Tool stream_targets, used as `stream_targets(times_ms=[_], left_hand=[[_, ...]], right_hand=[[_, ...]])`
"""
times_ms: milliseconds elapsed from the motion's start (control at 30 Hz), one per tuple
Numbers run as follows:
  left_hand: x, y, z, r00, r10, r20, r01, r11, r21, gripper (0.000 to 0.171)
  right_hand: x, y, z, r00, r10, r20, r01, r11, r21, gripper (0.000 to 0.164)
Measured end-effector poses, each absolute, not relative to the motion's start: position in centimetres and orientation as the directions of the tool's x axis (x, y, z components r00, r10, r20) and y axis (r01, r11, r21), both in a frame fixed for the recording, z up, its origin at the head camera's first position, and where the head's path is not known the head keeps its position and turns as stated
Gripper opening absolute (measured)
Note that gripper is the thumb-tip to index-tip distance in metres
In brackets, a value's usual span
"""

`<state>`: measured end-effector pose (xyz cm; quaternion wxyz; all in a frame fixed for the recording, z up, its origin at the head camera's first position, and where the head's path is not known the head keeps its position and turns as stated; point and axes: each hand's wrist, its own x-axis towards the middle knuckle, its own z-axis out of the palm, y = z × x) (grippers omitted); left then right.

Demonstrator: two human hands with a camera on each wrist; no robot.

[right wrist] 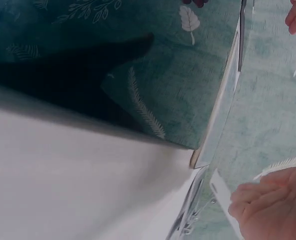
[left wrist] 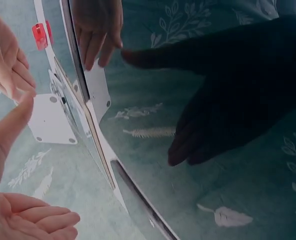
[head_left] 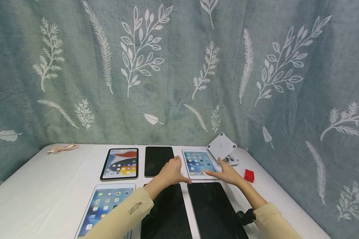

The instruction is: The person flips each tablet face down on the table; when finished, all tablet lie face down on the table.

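A small white tablet (head_left: 198, 163) with a lit home screen lies at the right end of the back row on the white table (head_left: 48, 186). My left hand (head_left: 174, 171) rests at its left edge, fingers straight and thumb spread toward the near corner. At the tablet's right near corner is my right hand (head_left: 225, 172), its fingers straight, one fingertip touching the bottom bezel. Neither hand holds anything. In the left wrist view my left hand (left wrist: 17, 210) and right hand (left wrist: 7, 60) face each other, palms open. The right wrist view shows my right hand's fingers (right wrist: 270, 210) loosely bent.
Several other tablets lie around: a lit one (head_left: 119, 163) and a dark one (head_left: 158, 161) in the back row, a lit white one (head_left: 106, 205) and two dark ones (head_left: 167, 215) (head_left: 215, 212) in front. A white stand (head_left: 222, 147), a red cube (head_left: 249, 175) and a pink cable (head_left: 62, 148) sit near the curtain.
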<state>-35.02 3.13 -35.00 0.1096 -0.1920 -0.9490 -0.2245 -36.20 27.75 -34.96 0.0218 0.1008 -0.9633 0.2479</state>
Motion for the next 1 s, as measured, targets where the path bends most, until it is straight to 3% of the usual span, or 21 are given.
stream_targets(times_ms=[167, 400, 633, 1000], left_hand=[[-36.0, 4.8, -35.2, -0.916, 0.31, 0.256, 0.391, 0.835, 0.388, 0.088], [-37.3, 6.3, -36.5, -0.942, 0.29, 0.17, 0.334, 0.855, 0.397, 0.057], [-38.1, 6.5, -37.1, -0.955, 0.269, 0.121, 0.295, 0.869, 0.397, 0.051], [-38.2, 7.1, -36.5, -0.941, 0.326, 0.093, 0.339, 0.904, 0.262, 0.038]], right_hand=[[-37.2, 28.2, -34.9, -0.976, -0.214, 0.039, -0.207, 0.86, -0.466, 0.097], [-38.3, 28.7, -36.2, -0.973, -0.232, -0.01, -0.203, 0.869, -0.452, 0.084], [-38.6, 28.9, -36.7, -0.965, -0.256, -0.053, -0.222, 0.91, -0.35, 0.072], [-38.9, 28.6, -36.3, -0.965, -0.256, -0.057, -0.22, 0.908, -0.358, 0.069]])
